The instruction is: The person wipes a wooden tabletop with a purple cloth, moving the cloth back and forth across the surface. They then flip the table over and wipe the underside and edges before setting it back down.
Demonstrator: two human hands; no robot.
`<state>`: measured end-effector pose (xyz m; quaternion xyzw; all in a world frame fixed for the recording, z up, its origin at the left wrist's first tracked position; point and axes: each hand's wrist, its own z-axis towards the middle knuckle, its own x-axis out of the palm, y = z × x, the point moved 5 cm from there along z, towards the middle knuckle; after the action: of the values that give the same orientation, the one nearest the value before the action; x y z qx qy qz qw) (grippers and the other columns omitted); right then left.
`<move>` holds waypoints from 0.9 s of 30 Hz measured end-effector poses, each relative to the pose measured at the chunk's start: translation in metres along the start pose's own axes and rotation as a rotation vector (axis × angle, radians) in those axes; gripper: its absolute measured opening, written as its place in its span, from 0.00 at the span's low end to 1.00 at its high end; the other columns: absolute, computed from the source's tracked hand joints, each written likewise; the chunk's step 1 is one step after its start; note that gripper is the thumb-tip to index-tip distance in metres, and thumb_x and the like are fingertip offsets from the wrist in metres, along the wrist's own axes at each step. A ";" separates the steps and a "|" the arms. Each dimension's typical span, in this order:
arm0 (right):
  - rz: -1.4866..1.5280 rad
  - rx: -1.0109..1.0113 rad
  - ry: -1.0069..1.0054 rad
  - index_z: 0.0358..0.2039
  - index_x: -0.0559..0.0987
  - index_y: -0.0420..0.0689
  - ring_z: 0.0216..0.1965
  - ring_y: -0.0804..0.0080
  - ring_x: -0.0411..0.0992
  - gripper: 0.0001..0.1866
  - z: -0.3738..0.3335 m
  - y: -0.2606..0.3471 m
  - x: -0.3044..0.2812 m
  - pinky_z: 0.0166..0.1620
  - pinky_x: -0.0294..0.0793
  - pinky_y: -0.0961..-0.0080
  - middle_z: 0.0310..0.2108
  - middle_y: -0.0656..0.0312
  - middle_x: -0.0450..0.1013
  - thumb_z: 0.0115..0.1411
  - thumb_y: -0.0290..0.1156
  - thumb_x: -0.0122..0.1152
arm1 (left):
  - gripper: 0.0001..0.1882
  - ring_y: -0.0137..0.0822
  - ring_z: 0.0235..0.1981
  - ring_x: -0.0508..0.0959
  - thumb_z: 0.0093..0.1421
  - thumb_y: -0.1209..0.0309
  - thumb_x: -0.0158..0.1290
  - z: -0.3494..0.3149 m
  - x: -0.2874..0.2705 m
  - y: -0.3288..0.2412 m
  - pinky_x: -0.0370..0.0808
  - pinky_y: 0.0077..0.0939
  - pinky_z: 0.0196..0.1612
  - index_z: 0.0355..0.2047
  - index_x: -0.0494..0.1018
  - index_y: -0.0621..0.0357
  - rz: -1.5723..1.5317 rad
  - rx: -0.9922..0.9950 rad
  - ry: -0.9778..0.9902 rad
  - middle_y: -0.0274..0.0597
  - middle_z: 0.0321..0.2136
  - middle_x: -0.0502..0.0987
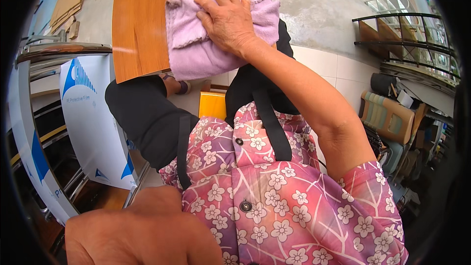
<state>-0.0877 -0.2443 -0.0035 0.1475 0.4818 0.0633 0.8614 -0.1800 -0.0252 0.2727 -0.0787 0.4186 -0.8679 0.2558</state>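
A light purple cloth [191,61] lies folded and bunched on the near right part of a wooden tabletop [142,24]. My right hand [228,19] rests palm down on it, fingers stretched out and a little apart. Part of the cloth hangs over the table's near edge. Very close at the lower left is my left hand [142,230], large in the picture and away from the cloth. Its fingers run out of the lower edge, so their pose and anything in them are hidden.
Left of my legs stand metal-framed pieces with white and blue protective film [88,118]. A yellow object [212,104] sits under the table's near edge. At the right are a black metal rack [402,29] and a tan, striped seat-like piece [387,115] among stacked items.
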 end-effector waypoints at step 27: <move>0.087 -0.021 0.013 0.52 0.83 0.58 0.71 0.55 0.57 0.18 0.004 0.012 0.008 0.72 0.47 0.39 0.63 0.60 0.70 0.63 0.46 0.63 | 0.15 0.26 0.24 0.69 0.72 0.66 0.43 0.005 -0.004 0.008 0.66 0.21 0.32 0.31 0.72 0.60 -0.035 -0.021 -0.007 0.41 0.30 0.75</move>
<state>-0.0802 -0.2321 -0.0045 0.1589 0.4799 0.1067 0.8562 -0.1721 -0.0307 0.2705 -0.0917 0.4253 -0.8675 0.2413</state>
